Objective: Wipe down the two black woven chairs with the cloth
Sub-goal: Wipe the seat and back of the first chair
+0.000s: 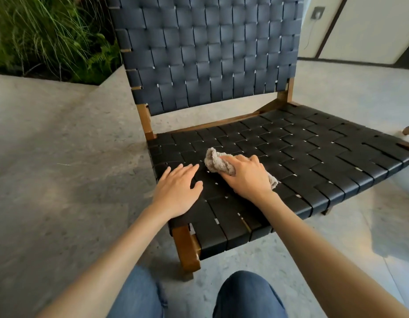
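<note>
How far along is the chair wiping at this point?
Done: nothing shows as finished; the weave carries no visible wipe marks. In hand: the right hand grips the bunched cloth on the seat near its front, while the left hand rests flat beside it. Left: the rest of the seat, the backrest, and a second chair, which is not clearly in view.
</note>
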`<state>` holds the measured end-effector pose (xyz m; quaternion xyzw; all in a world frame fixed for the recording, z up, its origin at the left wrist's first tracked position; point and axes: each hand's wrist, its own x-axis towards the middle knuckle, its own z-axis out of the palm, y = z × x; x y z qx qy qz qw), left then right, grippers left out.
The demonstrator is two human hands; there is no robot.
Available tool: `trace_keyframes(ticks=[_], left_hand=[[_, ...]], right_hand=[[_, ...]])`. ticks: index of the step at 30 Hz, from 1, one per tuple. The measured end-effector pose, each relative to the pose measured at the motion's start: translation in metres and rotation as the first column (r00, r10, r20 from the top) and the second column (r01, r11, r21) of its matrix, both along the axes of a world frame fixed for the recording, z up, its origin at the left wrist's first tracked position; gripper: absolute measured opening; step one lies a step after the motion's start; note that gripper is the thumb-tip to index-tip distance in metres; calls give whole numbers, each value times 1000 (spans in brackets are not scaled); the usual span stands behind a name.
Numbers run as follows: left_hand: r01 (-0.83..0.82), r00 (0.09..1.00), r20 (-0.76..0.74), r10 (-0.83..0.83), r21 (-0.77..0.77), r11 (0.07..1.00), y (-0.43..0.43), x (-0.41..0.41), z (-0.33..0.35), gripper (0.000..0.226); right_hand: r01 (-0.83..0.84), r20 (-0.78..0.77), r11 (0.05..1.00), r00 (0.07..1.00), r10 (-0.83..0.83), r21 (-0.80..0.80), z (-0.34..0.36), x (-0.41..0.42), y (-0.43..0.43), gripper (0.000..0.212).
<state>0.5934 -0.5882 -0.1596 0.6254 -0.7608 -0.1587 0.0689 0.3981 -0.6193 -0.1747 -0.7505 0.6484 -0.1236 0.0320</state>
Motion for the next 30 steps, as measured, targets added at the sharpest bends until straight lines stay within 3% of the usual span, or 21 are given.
trace_keyframes(ticks=[7, 9, 11, 14, 18, 23, 27, 30], left_hand=[[-12, 999, -35, 11, -46, 999, -6, 0, -8, 53], [-11, 999, -54, 10, -11, 1000, -3, 2, -2, 52], [-1, 995, -96, 9, 89, 996, -1, 2, 8, 50], [-34, 934, -320, 158, 362, 932, 4, 6, 49, 50], [38, 811, -537, 233, 445, 895, 16, 18, 130, 57], [63, 723, -644, 249, 421, 905, 16, 42, 250, 69], [66, 721, -667, 187, 334, 940, 17, 66, 329, 35], [21, 675, -717, 174, 254, 967, 19, 84, 377, 34]], right_hand=[[36, -24, 999, 999, -36, 2, 1, 3, 4, 51], [62, -77, 990, 996, -52, 123, 12, 8, 7, 53], [70, -103, 936, 994, -36, 345, 26, 16, 10, 56], [48, 95, 804, 987, -129, 593, 65, 27, 19, 55], [-40, 503, 822, 807, -308, 568, 150, 39, 48, 43], [-82, 587, 871, 768, -254, 485, 290, 54, 73, 45], [-137, 650, 846, 706, -281, 515, 386, 65, 83, 43], [-144, 707, 845, 629, -325, 516, 439, 74, 85, 31]])
